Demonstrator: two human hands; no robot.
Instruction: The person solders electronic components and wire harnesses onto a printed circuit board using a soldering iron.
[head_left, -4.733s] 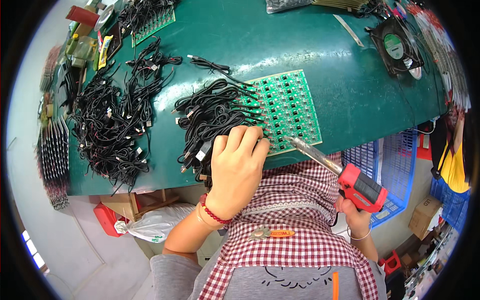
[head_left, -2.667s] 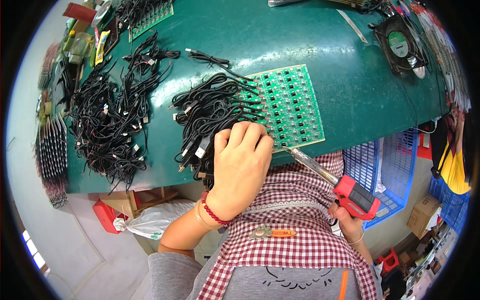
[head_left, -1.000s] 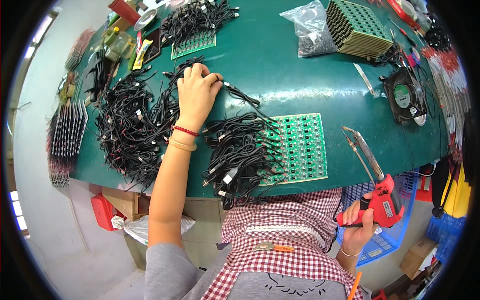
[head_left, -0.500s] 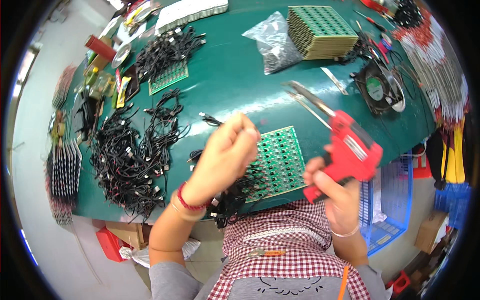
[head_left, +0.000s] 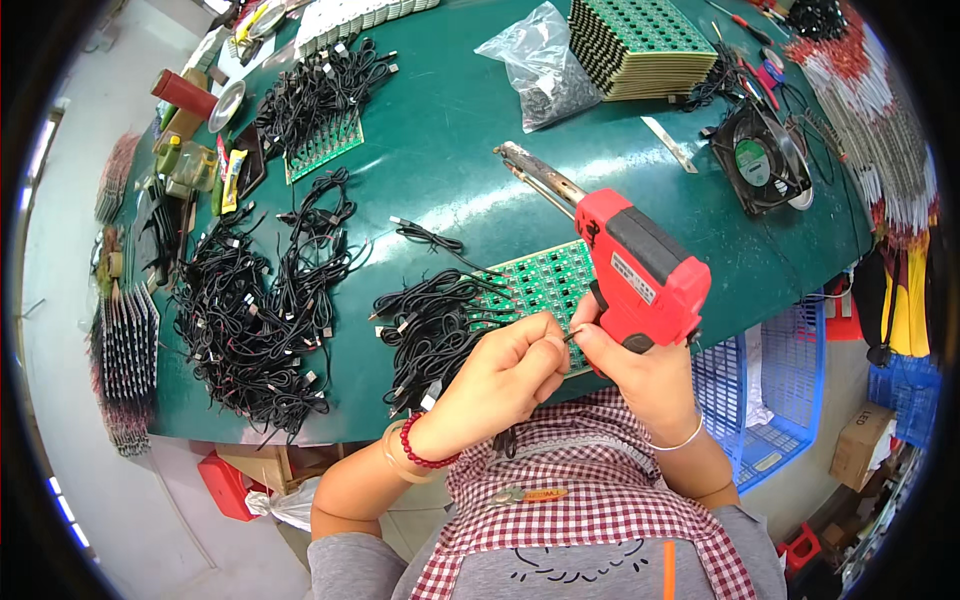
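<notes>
My right hand (head_left: 650, 385) is closed round the grip of a red soldering gun (head_left: 645, 270). Its metal tip points up and to the far left, above the table. My left hand (head_left: 515, 370) is closed in a pinch on a black cable (head_left: 506, 442), whose tail hangs below that hand. The thin end of the cable reaches my right thumb, so both hands meet there. Under and behind them lies a green circuit board panel (head_left: 540, 285) with several black cables (head_left: 425, 320) along its left side. My hands and the gun cover part of the board.
A big heap of black cables (head_left: 255, 330) lies to the left. More cables cover another board (head_left: 325, 148) farther back. A stack of boards (head_left: 640, 55), a clear bag (head_left: 545, 75) and a fan (head_left: 755, 160) stand at the far right. A blue crate (head_left: 770, 390) sits below the table edge.
My left hand has come down and right, and the soldering gun has moved left, bringing both hands together over the board's near edge. The cables left of the board are now uncovered.
</notes>
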